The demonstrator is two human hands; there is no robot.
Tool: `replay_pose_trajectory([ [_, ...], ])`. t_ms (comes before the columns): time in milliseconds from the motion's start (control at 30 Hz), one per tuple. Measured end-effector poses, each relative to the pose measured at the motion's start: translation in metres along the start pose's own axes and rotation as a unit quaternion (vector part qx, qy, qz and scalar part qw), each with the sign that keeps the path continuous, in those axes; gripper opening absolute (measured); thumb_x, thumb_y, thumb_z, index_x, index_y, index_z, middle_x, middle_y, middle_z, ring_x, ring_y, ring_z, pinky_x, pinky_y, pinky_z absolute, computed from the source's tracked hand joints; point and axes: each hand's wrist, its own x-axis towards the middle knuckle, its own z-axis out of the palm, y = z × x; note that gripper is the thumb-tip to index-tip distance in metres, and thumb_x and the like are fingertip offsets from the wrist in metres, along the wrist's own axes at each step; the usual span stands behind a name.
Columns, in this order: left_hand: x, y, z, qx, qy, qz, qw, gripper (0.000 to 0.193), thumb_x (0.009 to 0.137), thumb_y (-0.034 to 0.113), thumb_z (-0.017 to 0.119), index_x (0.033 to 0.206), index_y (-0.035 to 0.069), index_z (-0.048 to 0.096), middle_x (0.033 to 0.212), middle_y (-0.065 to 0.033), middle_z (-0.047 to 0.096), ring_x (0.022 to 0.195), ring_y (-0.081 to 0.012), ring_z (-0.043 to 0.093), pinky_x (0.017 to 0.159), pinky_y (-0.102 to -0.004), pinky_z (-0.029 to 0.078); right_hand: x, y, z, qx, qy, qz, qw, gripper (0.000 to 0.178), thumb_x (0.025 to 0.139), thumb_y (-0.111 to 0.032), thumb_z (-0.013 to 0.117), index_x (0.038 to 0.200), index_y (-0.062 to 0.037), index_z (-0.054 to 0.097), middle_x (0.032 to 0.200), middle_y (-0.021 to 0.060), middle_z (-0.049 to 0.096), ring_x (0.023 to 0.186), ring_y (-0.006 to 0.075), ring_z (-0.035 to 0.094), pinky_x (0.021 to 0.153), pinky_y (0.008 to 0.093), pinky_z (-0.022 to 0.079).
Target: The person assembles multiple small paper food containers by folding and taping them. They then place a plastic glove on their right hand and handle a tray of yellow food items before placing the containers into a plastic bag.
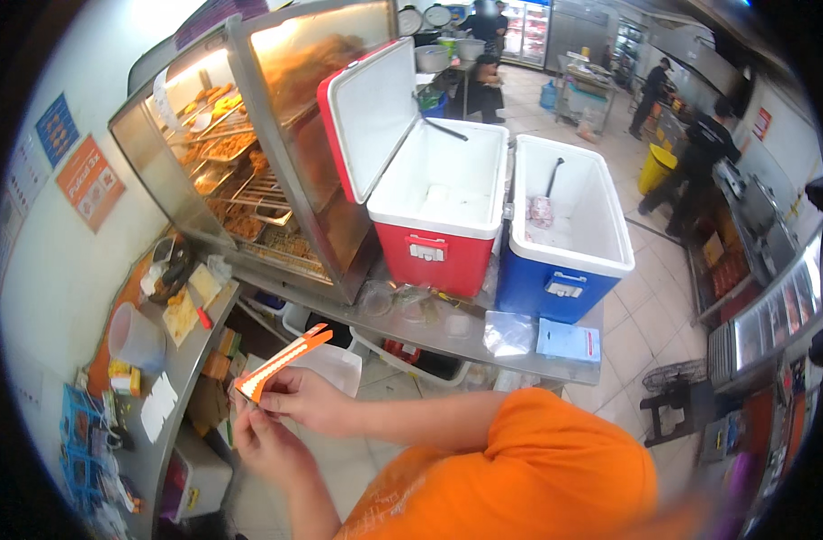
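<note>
Your right hand (310,398) is curled in a pinch on the lower end of an orange-and-white strip (281,362), which slants upward, nearer you and left of the red cooler (436,259). Your left hand (272,445) is partly closed just below, its fingertips by that same end; I cannot tell whether they grip it. A clear bag (508,333) and a blue packet (569,340) lie to the cooler's front right. The open blue cooler (555,290) stands on its right, a glass-sided food cabinet (317,171) on its left. Beyond it, people in dark clothes (710,148) stand farther right.
</note>
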Motion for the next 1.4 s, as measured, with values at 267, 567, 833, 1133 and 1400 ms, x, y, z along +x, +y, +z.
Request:
replay_pose_trajectory([
  [267, 0.012, 0.021, 0.031, 0.404, -0.120, 0.237, 0.875, 0.028, 0.089, -0.002, 0.074, 0.117, -0.003, 0.072, 0.138, -0.0298, 0.062, 0.125, -0.0414, 0.064, 0.100, -0.0420, 0.054, -0.012, -0.019, -0.029, -0.057, 0.050, 0.006, 0.997, 0.027, 0.110, -0.021, 0.053, 0.124, -0.0006, 0.064, 0.116, 0.0046, 0.066, 0.108, 0.0132, 0.063, 0.091, 0.0287, 0.051],
  [567, 0.013, 0.009, -0.025, 0.123, 0.065, -0.203, 0.969, 0.020, 0.104, 0.008, 0.062, 0.120, -0.003, 0.067, 0.097, -0.0022, 0.073, 0.086, -0.0065, 0.066, 0.078, -0.0231, 0.052, 0.014, -0.034, -0.080, -0.630, 0.163, -0.276, 0.707, 0.022, 0.104, -0.014, 0.061, 0.113, 0.0054, 0.065, 0.114, 0.0092, 0.066, 0.100, 0.0174, 0.064, 0.092, 0.0300, 0.050],
  [833, 0.008, -0.025, -0.068, 0.096, 0.150, -0.203, 0.963, 0.029, 0.102, 0.006, 0.064, 0.130, -0.003, 0.062, 0.112, -0.0077, 0.072, 0.096, -0.0121, 0.066, 0.084, -0.0273, 0.054, 0.060, 0.010, -0.092, -0.104, -0.010, 0.195, 0.975, 0.014, 0.108, -0.016, 0.058, 0.108, -0.0046, 0.065, 0.100, -0.0009, 0.068, 0.094, 0.0077, 0.063, 0.085, 0.0246, 0.049],
  [1133, 0.080, 0.007, -0.175, 0.552, -0.237, 0.093, 0.794, 0.038, 0.092, 0.000, 0.066, 0.130, 0.004, 0.068, 0.127, -0.0142, 0.070, 0.120, -0.0318, 0.064, 0.096, -0.0357, 0.053, 0.141, 0.107, -0.055, -0.188, -0.014, 0.234, 0.954, 0.017, 0.108, -0.020, 0.059, 0.103, -0.0046, 0.063, 0.093, -0.0005, 0.067, 0.083, 0.0064, 0.062, 0.073, 0.0240, 0.051],
  [1400, 0.140, -0.003, -0.300, 0.210, 0.053, -0.250, 0.944, 0.038, 0.092, 0.005, 0.072, 0.129, 0.003, 0.063, 0.110, -0.0170, 0.073, 0.099, -0.0275, 0.071, 0.085, -0.0346, 0.055, 0.239, 0.194, 0.013, -0.155, -0.034, 0.359, 0.920, 0.016, 0.106, -0.021, 0.062, 0.104, -0.0054, 0.066, 0.095, -0.0002, 0.069, 0.083, 0.0067, 0.063, 0.075, 0.0256, 0.051],
])
